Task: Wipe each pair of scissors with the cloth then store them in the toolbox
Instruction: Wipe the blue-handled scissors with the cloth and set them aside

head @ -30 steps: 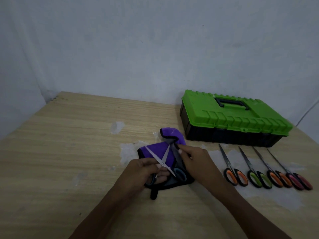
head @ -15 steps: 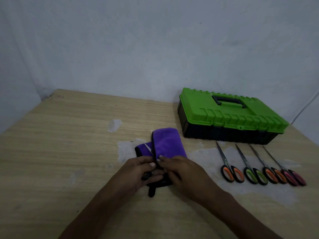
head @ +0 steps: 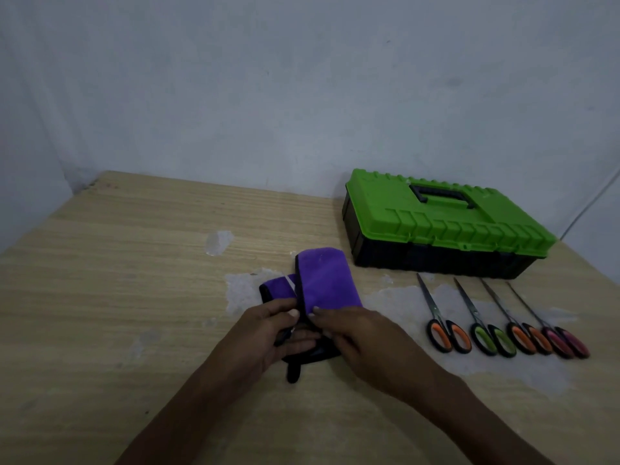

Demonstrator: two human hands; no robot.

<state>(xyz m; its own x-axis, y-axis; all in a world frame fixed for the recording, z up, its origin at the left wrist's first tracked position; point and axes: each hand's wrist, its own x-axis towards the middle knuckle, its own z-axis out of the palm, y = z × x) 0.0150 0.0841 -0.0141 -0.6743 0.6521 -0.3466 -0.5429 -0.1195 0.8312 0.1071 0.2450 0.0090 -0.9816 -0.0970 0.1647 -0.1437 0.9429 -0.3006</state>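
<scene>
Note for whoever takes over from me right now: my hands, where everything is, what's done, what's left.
Left hand: grips the wrapped scissors at the handle end; only a blade sliver shows.
Right hand: holds the purple cloth folded over the blades.
Four more pairs lie in a row on the table, in front of the toolbox, whose lid is closed.
Done: first wipe under way.
Left: finish it, open the toolbox, store that pair, then wipe and store the other four.

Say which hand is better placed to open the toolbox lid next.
Probably right. The right hand holds only the purple cloth, nearer the closed toolbox; the left hand grips the wrapped scissors.
</scene>
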